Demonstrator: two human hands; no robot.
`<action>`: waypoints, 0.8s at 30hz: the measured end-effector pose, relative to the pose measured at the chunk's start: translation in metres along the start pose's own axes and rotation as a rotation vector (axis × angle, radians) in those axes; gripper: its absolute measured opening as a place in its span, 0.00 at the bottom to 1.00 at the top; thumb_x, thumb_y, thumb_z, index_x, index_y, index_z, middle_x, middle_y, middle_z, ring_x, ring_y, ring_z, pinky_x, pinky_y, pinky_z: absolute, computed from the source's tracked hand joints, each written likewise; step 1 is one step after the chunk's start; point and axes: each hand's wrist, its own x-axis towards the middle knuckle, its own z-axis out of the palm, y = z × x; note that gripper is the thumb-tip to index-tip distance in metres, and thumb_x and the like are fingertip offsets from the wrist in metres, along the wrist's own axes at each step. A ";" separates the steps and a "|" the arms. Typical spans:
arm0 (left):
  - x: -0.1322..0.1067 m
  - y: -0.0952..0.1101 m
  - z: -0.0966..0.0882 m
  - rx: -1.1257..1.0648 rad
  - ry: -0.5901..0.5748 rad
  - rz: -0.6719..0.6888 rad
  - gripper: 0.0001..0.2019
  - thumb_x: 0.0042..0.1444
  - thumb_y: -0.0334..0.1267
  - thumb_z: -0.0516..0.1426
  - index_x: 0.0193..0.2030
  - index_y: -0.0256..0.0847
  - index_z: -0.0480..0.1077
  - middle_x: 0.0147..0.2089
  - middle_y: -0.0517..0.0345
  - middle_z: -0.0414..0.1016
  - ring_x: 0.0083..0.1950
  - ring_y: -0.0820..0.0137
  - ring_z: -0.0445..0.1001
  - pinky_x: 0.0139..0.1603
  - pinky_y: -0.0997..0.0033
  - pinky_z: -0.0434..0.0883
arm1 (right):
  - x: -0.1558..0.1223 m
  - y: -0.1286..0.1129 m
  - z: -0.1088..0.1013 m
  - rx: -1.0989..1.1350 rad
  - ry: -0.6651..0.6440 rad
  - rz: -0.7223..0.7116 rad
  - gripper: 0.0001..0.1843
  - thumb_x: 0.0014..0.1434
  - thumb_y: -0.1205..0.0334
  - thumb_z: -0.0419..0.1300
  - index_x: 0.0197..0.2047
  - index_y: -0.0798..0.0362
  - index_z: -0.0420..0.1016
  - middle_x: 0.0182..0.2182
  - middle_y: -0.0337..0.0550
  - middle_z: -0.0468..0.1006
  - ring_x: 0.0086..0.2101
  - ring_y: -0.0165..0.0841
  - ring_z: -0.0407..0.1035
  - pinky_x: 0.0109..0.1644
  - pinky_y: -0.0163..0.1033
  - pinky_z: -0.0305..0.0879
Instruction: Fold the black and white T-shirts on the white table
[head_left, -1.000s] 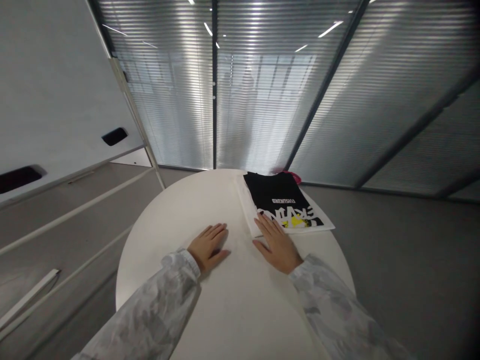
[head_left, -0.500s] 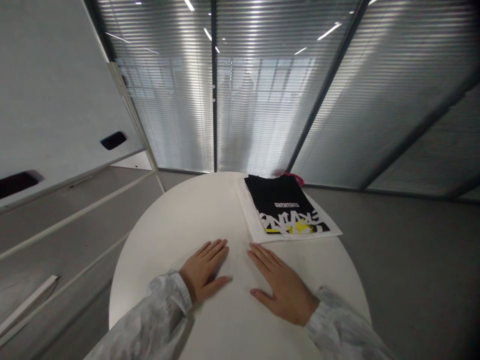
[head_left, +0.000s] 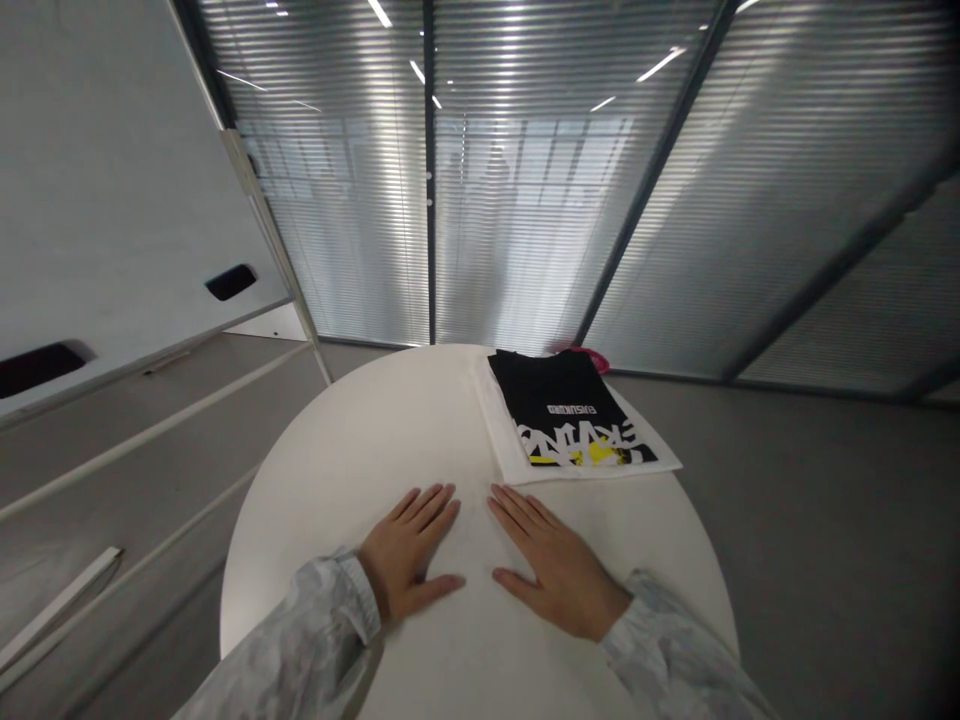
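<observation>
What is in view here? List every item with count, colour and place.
round white table: one, white, centre, under both hands
folded black T-shirt with white and yellow print: one, far right of the table, lying on the white garment
folded white garment: one, white, under the black T-shirt
pink object: one, behind the shirts at the table's far edge, mostly hidden
white board panel: one, white, leaning at left
glass wall with blinds: grey, across the back
grey floor: around the table
pale patterned sleeves: two, bottom edge
left hand: flat, open, on the table
right hand: flat, open, beside it, short of the shirts
</observation>
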 end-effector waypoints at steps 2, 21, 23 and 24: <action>0.000 0.000 -0.001 0.000 -0.008 -0.005 0.48 0.68 0.67 0.55 0.85 0.44 0.47 0.85 0.42 0.47 0.84 0.48 0.49 0.83 0.39 0.49 | -0.001 0.000 0.001 0.001 0.003 -0.006 0.47 0.73 0.44 0.60 0.85 0.45 0.42 0.82 0.46 0.45 0.78 0.47 0.46 0.81 0.59 0.50; -0.002 -0.008 0.004 -0.001 -0.007 0.040 0.49 0.69 0.67 0.54 0.86 0.46 0.39 0.86 0.44 0.43 0.85 0.47 0.48 0.83 0.37 0.49 | 0.001 0.000 0.000 -0.016 -0.012 -0.002 0.47 0.73 0.45 0.60 0.85 0.47 0.43 0.82 0.47 0.44 0.79 0.46 0.44 0.82 0.58 0.48; -0.001 -0.009 0.003 -0.014 -0.022 0.056 0.49 0.70 0.66 0.54 0.86 0.47 0.39 0.86 0.44 0.42 0.85 0.46 0.48 0.82 0.36 0.49 | 0.001 0.000 0.000 -0.013 -0.010 -0.004 0.46 0.73 0.46 0.60 0.85 0.47 0.43 0.82 0.46 0.44 0.78 0.47 0.45 0.82 0.58 0.48; -0.001 -0.009 0.002 -0.018 -0.030 0.058 0.49 0.70 0.66 0.54 0.86 0.47 0.39 0.86 0.44 0.41 0.85 0.46 0.48 0.82 0.36 0.49 | 0.001 0.000 0.000 -0.011 -0.008 -0.003 0.46 0.73 0.46 0.60 0.85 0.47 0.43 0.82 0.46 0.45 0.78 0.47 0.45 0.82 0.58 0.48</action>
